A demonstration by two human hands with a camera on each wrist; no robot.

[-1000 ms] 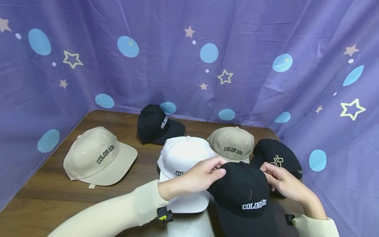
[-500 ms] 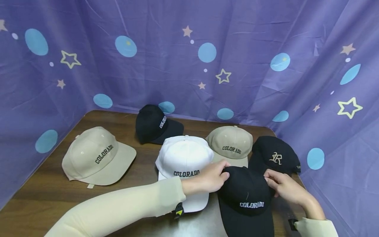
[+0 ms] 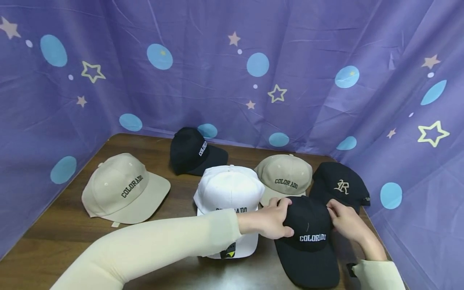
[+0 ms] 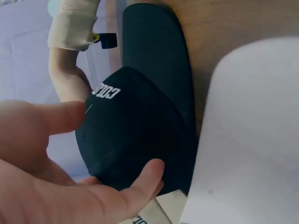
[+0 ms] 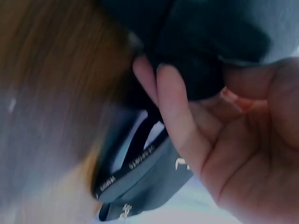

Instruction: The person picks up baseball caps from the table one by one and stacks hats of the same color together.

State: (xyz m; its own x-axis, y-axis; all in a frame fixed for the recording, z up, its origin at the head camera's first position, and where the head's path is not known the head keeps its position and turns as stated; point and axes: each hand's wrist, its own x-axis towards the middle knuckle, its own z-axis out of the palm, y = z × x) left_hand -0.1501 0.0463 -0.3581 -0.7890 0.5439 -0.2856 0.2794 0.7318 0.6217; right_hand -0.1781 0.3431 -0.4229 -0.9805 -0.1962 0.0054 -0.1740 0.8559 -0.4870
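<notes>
A black baseball cap (image 3: 308, 229) with white COLORADO lettering lies on the table at front right, its brim toward me. My left hand (image 3: 272, 219) is at the left side of its crown; in the left wrist view the thumb and fingers (image 4: 145, 179) are spread apart over the black fabric. On the opposite side my right hand (image 3: 348, 221) pinches the crown's lower edge, and the right wrist view shows dark fabric between thumb and fingers (image 5: 175, 93). Just left of it stands a white cap (image 3: 228, 187), partly covered by my left forearm.
Behind are a beige cap (image 3: 284, 177) and another black cap (image 3: 340, 183) with a gold emblem. At the back sits a black COLORADO cap (image 3: 192, 151). A larger beige cap (image 3: 121, 187) lies at left. A purple curtain (image 3: 203, 80) borders the wooden table (image 3: 47, 237).
The front black cap has come down and back onto the table, with its whole brim now in view. My left hand has shifted right and its fingers have spread; the right still pinches the edge.
</notes>
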